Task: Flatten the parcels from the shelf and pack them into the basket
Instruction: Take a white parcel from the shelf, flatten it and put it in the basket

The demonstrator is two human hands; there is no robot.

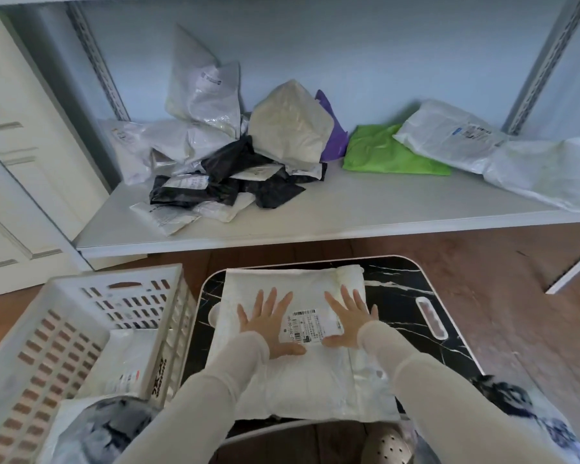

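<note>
A large white parcel (302,373) with a shipping label lies flat on the small black marble-patterned table (412,296). My left hand (268,321) and my right hand (347,316) press down on it, palms flat and fingers spread, either side of the label. To the left stands the white slotted basket (64,316), with a white parcel (131,360) lying inside it. On the shelf (315,222) behind the table sits a heap of white, black and beige parcels (235,155), and further right a green parcel (382,152).
White parcels (489,145) lie at the shelf's right end, and a purple one (330,128) peeks from behind the beige one. A white door (21,145) is at left. Wooden floor (516,269) surrounds the table. A blue-and-white patterned cloth (529,416) lies at the bottom right.
</note>
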